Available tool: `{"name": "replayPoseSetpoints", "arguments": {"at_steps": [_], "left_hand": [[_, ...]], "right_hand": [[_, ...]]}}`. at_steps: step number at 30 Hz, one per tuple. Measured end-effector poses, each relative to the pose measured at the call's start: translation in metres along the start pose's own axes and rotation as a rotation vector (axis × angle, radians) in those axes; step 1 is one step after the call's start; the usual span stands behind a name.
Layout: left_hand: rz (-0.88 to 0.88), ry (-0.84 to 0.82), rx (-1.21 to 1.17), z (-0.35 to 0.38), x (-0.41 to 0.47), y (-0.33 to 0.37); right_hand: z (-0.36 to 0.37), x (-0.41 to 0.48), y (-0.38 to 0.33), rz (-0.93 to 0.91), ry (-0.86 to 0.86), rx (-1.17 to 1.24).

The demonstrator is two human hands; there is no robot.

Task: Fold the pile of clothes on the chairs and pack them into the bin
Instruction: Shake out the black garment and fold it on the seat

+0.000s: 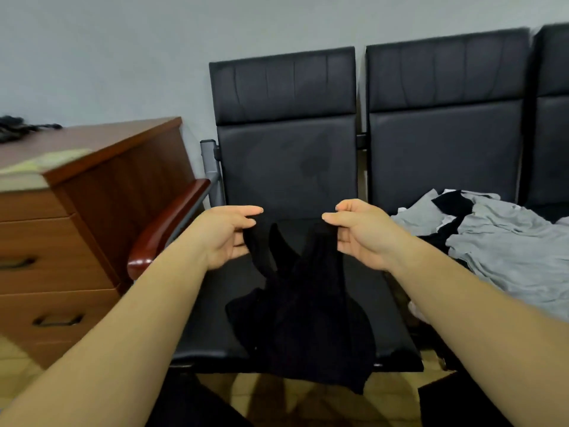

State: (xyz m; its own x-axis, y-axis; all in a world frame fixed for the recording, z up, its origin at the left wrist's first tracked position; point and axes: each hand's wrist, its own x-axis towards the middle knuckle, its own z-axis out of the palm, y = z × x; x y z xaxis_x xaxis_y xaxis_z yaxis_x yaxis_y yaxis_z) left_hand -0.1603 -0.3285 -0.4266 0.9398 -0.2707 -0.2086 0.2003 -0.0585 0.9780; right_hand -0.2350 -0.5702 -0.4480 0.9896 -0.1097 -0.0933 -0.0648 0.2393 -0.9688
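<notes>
Left hand (228,235) and right hand (360,232) each pinch a top corner of one black garment (301,309). It drapes below them past the chair seat (212,328) front edge, bare seat either side. One clothes pile (508,248) right of the right hand.

The black garment (304,318) is matt cloth, as is the grey and black pile of clothes (508,241). The chair (286,167) has smooth, faintly shiny black leather-like padding, a glossy reddish wooden armrest (172,223) and a grey metal frame (211,167). The drawer cabinet (61,251) is polished brown wood.
</notes>
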Motion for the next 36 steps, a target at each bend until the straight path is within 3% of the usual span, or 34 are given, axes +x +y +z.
{"name": "replayPoseSetpoints", "arguments": {"at_steps": [8, 13, 17, 23, 25, 28, 30, 32, 36], "left_hand": [[0.232, -0.002, 0.128, -0.010, -0.019, 0.105], [0.440, 0.042, 0.595, -0.025, -0.040, 0.162], [0.646, 0.239, 0.895, -0.031, -0.056, 0.195], [0.609, 0.344, 0.720, -0.033, -0.056, 0.220], [0.584, 0.336, 0.635, -0.029, -0.059, 0.227], [0.505, 0.309, 0.455, -0.024, -0.062, 0.234], [0.422, 0.258, 0.278, -0.020, -0.065, 0.238], [0.337, 0.222, 0.089, -0.018, -0.065, 0.240], [0.204, 0.207, -0.124, -0.020, -0.065, 0.250]], "right_hand": [[0.022, -0.011, -0.125, -0.046, -0.079, 0.018], [0.031, -0.020, -0.193, -0.146, -0.085, -0.003], [0.038, -0.027, -0.230, -0.215, -0.136, -0.043], [0.046, -0.035, -0.260, -0.245, -0.195, -0.365], [0.050, -0.039, -0.266, -0.235, -0.207, -0.719], [0.059, -0.042, -0.267, -0.295, -0.110, -1.527], [0.068, -0.043, -0.267, -0.392, -0.033, -1.783], [0.072, -0.041, -0.270, -0.408, 0.031, -1.705], [0.071, -0.038, -0.278, -0.117, 0.029, -1.317]]}}
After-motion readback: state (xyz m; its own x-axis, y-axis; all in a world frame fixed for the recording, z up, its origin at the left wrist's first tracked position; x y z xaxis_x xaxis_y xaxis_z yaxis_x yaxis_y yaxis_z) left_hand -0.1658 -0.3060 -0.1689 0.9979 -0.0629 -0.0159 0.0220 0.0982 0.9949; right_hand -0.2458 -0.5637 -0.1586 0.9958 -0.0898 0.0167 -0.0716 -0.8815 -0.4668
